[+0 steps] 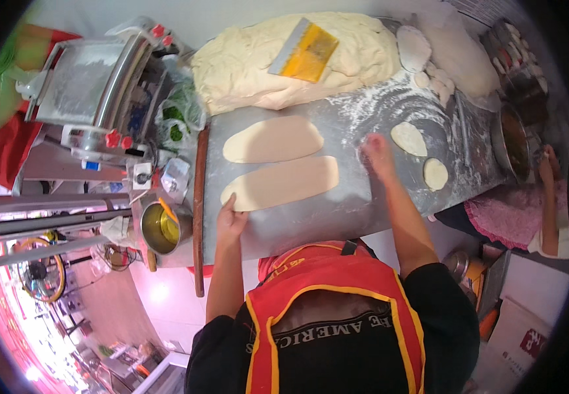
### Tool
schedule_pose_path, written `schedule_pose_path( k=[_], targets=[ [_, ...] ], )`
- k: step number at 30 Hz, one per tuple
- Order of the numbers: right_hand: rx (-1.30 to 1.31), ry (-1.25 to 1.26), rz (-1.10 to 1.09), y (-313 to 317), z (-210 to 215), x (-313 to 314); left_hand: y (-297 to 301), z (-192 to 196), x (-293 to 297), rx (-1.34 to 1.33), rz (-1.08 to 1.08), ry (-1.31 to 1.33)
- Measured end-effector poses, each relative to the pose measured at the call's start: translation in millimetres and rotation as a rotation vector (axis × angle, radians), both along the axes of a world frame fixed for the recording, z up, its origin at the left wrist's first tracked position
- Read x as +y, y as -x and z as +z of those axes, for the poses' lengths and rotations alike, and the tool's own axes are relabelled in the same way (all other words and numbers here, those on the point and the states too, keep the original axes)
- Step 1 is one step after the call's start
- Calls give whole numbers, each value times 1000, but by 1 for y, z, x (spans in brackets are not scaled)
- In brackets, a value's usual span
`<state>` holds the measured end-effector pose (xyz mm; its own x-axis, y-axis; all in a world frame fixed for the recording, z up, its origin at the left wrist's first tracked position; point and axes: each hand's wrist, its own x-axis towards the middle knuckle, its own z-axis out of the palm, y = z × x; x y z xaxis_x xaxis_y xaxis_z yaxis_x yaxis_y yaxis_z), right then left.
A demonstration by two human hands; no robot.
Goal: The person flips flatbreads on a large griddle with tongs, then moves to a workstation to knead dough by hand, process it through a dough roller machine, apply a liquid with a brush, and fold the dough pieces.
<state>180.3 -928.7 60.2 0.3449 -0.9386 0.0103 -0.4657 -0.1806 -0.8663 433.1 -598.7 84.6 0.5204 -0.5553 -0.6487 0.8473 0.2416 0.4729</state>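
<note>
Two long, flat dough sheets lie side by side on the metal worktop (pixel 284 226). At the left end of the near dough sheet (pixel 284 184), my left hand (pixel 231 221) has its thumb and fingers pinched on the edge. The far dough sheet (pixel 274 140) is untouched. My right hand (pixel 378 156) is over the worktop to the right of both sheets, blurred by motion, so its fingers cannot be made out. Nearest to it are an oval dough piece (pixel 408 139) and a rounder dough piece (pixel 435 174) on the floured surface.
A big dough mass (pixel 245 62) bearing a yellow scraper (pixel 307 51) fills the back. Left stand a rolling machine (pixel 94 82), a wooden rolling pin (pixel 200 210) and a metal pot (pixel 160 226) with yellow liquid. At right, another person's hand (pixel 547 164) is beside a metal bowl (pixel 513 141).
</note>
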Motion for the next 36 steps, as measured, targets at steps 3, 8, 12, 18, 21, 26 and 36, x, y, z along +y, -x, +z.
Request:
schedule_pose_path(
  k=[3, 8, 12, 18, 21, 26, 36],
  targets=[
    [382, 286, -211, 48, 26, -47, -13, -1, 29, -162, -53, -251],
    [741, 127, -225, 93, 19, -91, -4, 12, 13, -809, 11, -681],
    [711, 203, -120, 77, 34, -90, 2, 18, -7, -1307, -137, -716],
    [237, 21, 49, 57, 46, -58, 48, 24, -84, -1050, -693, -411],
    [-84, -368, 163, 8, 101, -16, 64, 45, -124, -899, -777, -218],
    [-441, -659, 540, -106, 163, 53, 19, 109, -139, -302, -596, 365],
    [-564, -611, 831, -235, 212, 141, -252, 286, -66, -778, -55, 227]
  ],
)
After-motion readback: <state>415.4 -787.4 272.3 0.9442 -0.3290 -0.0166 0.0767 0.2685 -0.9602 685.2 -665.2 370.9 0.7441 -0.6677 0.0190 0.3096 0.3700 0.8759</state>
